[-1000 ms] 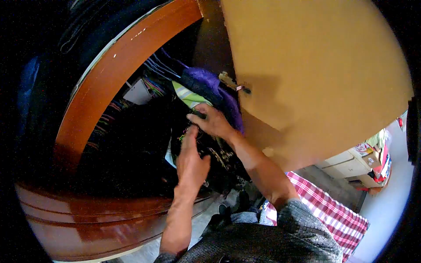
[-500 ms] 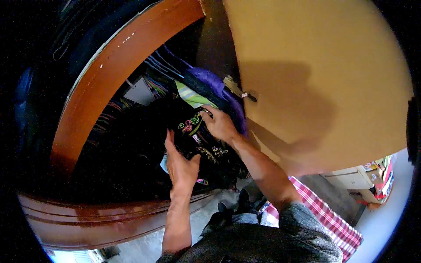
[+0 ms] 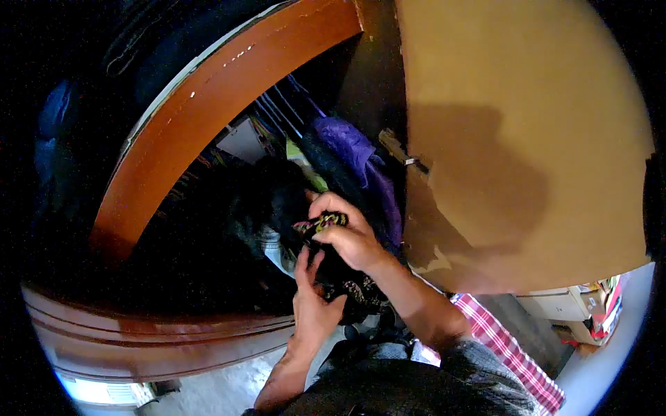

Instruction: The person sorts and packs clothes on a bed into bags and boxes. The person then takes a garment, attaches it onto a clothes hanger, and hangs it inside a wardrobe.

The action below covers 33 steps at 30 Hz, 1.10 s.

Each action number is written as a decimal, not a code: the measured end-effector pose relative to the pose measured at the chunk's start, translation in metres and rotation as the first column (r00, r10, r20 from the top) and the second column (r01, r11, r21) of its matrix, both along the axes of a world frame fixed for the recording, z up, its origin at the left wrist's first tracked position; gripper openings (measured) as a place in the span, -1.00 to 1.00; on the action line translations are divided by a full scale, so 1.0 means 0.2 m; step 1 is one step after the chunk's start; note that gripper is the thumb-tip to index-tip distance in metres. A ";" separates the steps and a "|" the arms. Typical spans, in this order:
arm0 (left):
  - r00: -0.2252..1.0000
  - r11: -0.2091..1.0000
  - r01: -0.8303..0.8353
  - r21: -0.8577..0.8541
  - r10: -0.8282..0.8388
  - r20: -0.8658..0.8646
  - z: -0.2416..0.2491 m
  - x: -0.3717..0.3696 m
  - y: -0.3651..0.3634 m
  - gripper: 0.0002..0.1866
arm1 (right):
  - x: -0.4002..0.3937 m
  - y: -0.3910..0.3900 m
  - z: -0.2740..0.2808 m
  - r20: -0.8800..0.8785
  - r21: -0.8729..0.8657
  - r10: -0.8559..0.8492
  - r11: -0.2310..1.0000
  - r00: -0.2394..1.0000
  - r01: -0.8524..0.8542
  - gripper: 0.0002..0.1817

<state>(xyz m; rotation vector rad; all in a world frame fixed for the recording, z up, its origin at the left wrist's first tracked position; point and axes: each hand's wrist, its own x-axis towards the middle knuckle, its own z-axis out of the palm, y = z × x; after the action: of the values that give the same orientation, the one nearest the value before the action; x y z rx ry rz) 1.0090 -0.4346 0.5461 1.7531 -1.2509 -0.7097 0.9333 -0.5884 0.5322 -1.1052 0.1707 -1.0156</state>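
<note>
In the head view, my right hand (image 3: 350, 236) is closed round a bunched fold of a black embroidered garment (image 3: 329, 221) with yellow-green and pink stitching. Just below it, my left hand (image 3: 316, 305) is held upright, fingers stretched and thumb apart, against the dark cloth; how much it touches is hard to see. More of the garment, with small pale patterns, hangs below my right hand. A light blue cloth (image 3: 277, 253) shows left of my fingers, and a green striped cloth (image 3: 303, 163) lies beyond them.
The wardrobe's curved-looking brown frame edge (image 3: 208, 104) runs along the left, its lower ledge (image 3: 173, 343) below. An open door panel (image 3: 527, 159) stands at right. Purple cloth (image 3: 347, 142) and a grey-white flat object (image 3: 241, 141) are inside. A red checked cloth (image 3: 503, 347) lies lower right.
My right hand has gathered the embroidered garment, which was spread out before, into a bunch and moved down. My left hand has moved right and down, nearer to it. The view has shifted slightly.
</note>
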 end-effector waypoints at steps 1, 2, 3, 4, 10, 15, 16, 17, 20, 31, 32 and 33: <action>0.998 1.000 -0.005 0.024 0.003 0.065 -0.01 0.01 0.03 0.16 | 0.00 0.02 0.03 0.015 -0.122 -0.030 0.992 0.999 0.032 -0.74; 0.992 0.999 -0.012 0.048 0.006 0.129 -0.02 0.01 0.05 0.15 | 0.01 0.05 0.11 0.034 -0.240 -0.057 0.969 0.998 0.063 -0.72; 0.988 0.993 -0.109 0.053 0.102 0.119 -0.05 0.02 0.08 -0.05 | 0.04 0.09 0.16 0.095 -0.307 -0.002 0.951 0.995 0.031 -0.71; 0.988 0.993 -0.108 0.054 0.101 0.119 -0.10 0.04 0.10 -0.05 | 0.09 0.12 0.20 0.153 -0.374 0.058 0.927 0.987 0.003 -0.70; 0.993 0.997 -0.020 0.081 0.011 0.116 -0.11 0.06 0.13 -0.54 | 0.48 0.28 0.23 0.055 -0.794 -0.020 0.605 0.998 0.056 -0.62; 0.980 0.997 -0.046 -0.062 0.057 0.193 -0.04 0.06 0.16 -0.68 | 0.60 0.35 0.31 -0.510 -0.857 -0.341 0.121 0.790 -0.501 -0.50; 0.981 0.997 -0.051 -0.060 0.061 0.185 -0.06 0.06 0.16 -0.68 | 0.60 0.35 0.35 -0.583 -0.798 -0.198 0.322 0.788 -0.509 -0.50; 0.988 0.998 -0.047 -0.042 0.053 0.142 -0.09 0.07 0.16 -0.65 | 0.60 0.35 0.36 -0.565 -0.797 -0.159 0.359 0.810 -0.485 -0.43; 0.997 1.000 -0.019 0.022 0.017 0.074 -0.09 0.08 0.16 -0.56 | 0.62 0.34 0.37 -0.531 -0.816 -0.104 0.332 0.841 -0.474 -0.38; 0.972 0.998 0.056 -0.037 -0.046 0.231 -0.26 0.21 0.25 -0.50 | 0.46 0.45 0.10 -0.334 -0.317 0.382 0.816 0.862 -0.484 -0.50; 0.966 0.995 0.071 -0.064 -0.053 0.251 -0.30 0.22 0.26 -0.50 | 0.46 0.48 0.07 -0.317 -0.224 0.404 0.847 0.858 -0.482 -0.51; 0.977 0.991 0.101 -0.082 -0.083 0.198 -0.26 0.21 0.26 -0.50 | 0.42 0.51 0.09 -0.257 -0.218 0.316 0.902 0.913 -0.373 -0.56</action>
<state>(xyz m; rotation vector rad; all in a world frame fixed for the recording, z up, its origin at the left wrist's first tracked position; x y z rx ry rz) 1.0500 -0.3822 0.4935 1.7295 -1.4820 -0.5329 1.0168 -0.4868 0.5492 -1.4323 0.0081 -0.6052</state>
